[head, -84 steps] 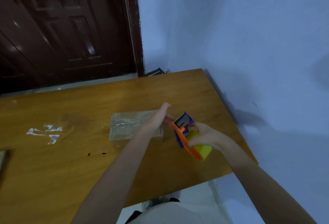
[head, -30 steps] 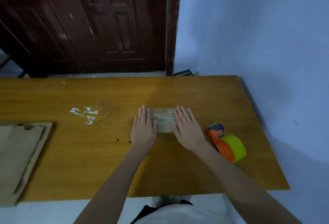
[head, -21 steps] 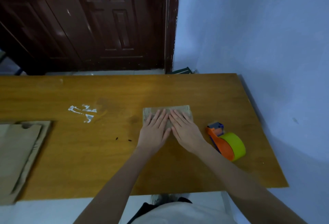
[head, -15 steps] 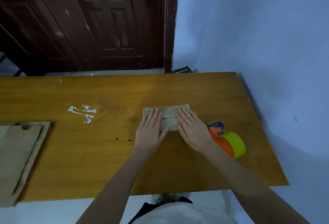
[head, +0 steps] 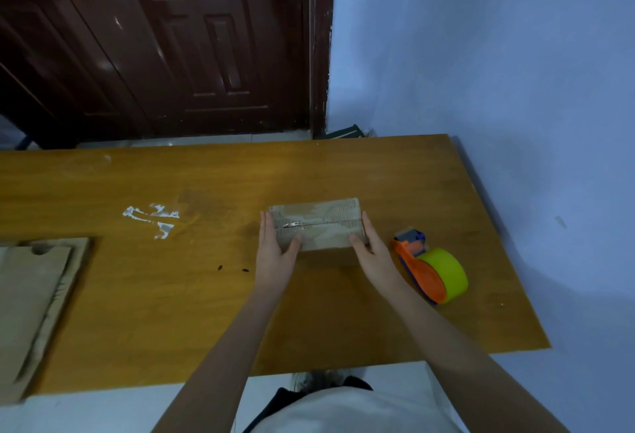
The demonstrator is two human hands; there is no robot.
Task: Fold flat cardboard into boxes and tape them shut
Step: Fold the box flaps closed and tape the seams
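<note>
A: Since 0.5 s ago both hands slid off the top to the box (head: 318, 226) ends, mid-frame. Left hand (head: 276, 250) and right hand (head: 371, 250) grip it, thumbs on the near face.

B: Risk?

A: Squeeze could pop the seam tape. Tape dispenser (head: 431, 271) just right, table (head: 343, 171) edge beyond; flat cardboard (head: 31, 298) far left, open room between.

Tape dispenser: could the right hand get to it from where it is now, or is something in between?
Probably yes. The tape dispenser lies on the table just right of the right hand, with bare wood between them. That hand holds the box and must let go first.
</note>
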